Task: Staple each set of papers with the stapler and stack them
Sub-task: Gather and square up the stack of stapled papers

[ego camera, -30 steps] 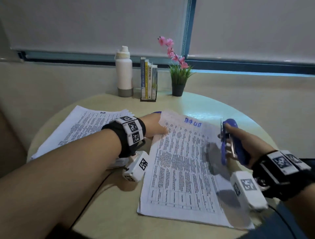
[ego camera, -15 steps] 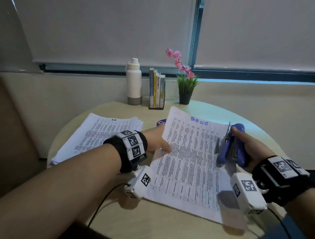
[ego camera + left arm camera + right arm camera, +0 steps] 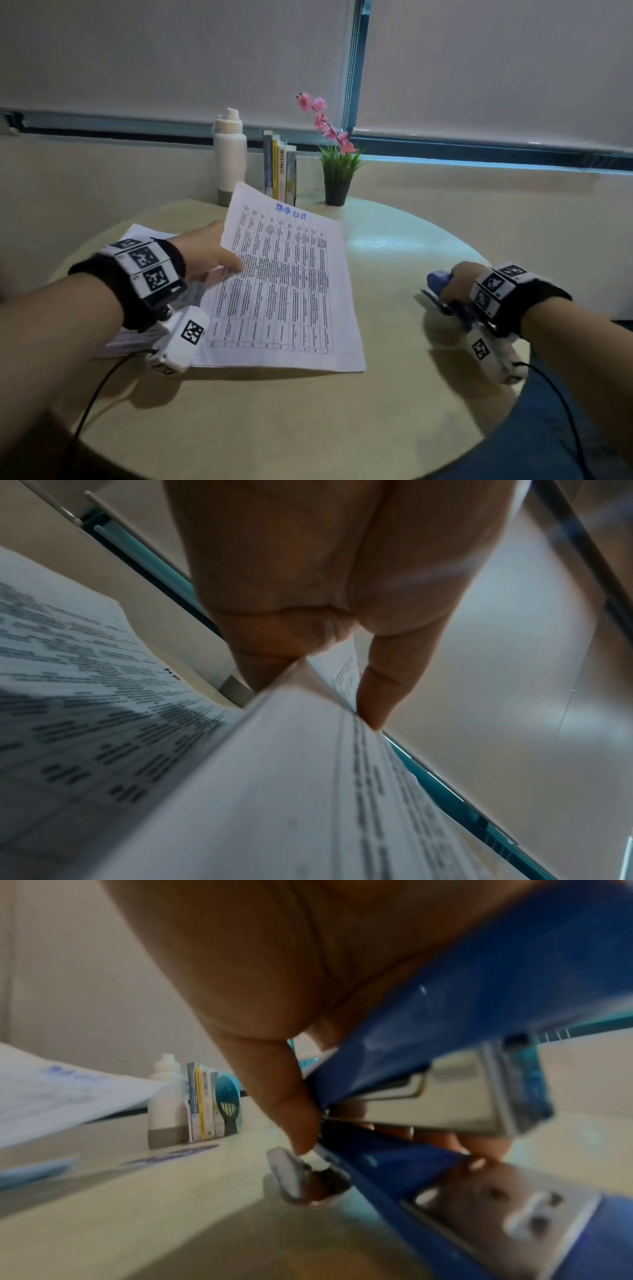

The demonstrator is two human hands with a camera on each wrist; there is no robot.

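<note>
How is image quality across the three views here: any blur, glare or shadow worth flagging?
Head view: mostly sharp, print on the held papers readable as rows, mild glare on the table, soft shadows under both wrists. Left wrist view: papers smeared, text unreadable. Right wrist view: stapler and right hand blurred, dim, background bottle soft.

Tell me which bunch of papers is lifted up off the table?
The papers with blue writing on top, pinched by the left hand. The other pile lies flat beneath that wrist.
</note>
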